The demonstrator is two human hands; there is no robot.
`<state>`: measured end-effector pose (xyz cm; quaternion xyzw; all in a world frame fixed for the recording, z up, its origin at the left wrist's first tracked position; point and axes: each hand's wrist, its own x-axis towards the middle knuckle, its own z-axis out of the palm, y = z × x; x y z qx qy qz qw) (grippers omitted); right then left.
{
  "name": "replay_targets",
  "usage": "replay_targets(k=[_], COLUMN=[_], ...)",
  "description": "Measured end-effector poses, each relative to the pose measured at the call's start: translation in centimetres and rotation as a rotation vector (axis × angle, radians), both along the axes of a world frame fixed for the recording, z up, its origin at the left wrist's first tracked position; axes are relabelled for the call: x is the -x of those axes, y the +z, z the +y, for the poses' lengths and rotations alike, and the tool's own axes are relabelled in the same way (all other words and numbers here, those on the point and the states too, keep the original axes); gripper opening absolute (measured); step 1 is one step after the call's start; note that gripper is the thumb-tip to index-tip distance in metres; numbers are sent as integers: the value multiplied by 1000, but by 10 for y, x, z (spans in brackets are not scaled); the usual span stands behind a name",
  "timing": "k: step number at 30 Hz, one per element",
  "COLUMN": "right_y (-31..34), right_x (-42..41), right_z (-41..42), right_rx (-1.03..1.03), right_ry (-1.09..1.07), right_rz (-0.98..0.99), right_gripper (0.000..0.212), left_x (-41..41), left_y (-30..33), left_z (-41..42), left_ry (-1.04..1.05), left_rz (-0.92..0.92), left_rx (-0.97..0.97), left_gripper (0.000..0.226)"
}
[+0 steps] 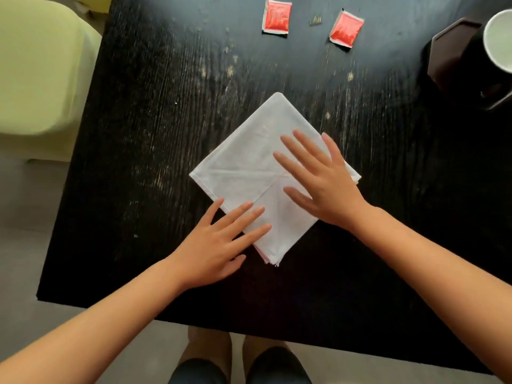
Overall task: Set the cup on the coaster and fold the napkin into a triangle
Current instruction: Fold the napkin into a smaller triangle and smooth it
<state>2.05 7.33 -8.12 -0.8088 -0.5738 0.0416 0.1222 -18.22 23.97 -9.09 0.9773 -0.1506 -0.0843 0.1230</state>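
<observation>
The white square cloth napkin lay cornerwise on the black wooden bench. Both grips were released: right hand flat mid-napkin, left hand on its near-left edge, nearest the near corner.

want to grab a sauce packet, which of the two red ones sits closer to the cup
The right red packet, tilted, lies nearer the cup at the right edge; the left red packet sits farther away.

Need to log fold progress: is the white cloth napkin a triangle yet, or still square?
Still square. The white cloth napkin lies as a four-cornered diamond under the left hand and right hand.
</observation>
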Motion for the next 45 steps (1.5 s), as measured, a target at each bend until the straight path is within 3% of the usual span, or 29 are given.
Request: replay_targets(k=[4, 11, 16, 20, 27, 39, 42, 45], right_y=[-3, -10, -14, -15, -14, -8, -5, 1], right_x=[32, 33, 27, 20, 21, 47, 61, 72], right_z=[-52, -51, -49, -48, -50, -63, -68, -67], right_rx=[25, -113, -145, -136, -119, -82, -99, -163], right_ry=[159, 283, 400, 320, 226, 280, 220, 27], right_rz=[-8, -80, -123, -110, -58, -13, 28, 114], right_gripper=[34, 16, 13, 16, 14, 14, 11, 9], left_x=[-28, -49, -50, -38, -22, 8, 24, 29], left_y=[4, 4, 3, 1, -2, 4, 9, 12], left_z=[10, 6, 7, 10, 20, 10, 3, 0], left_ry=[-105, -196, -152, -37, 195, 170, 223, 391], left_rz=[-76, -276, -279, -272, -289, -295, -210, -151], left_rx=[8, 76, 124, 168, 225, 224, 281, 404], left_gripper=[52, 6, 11, 17, 8, 11, 18, 24])
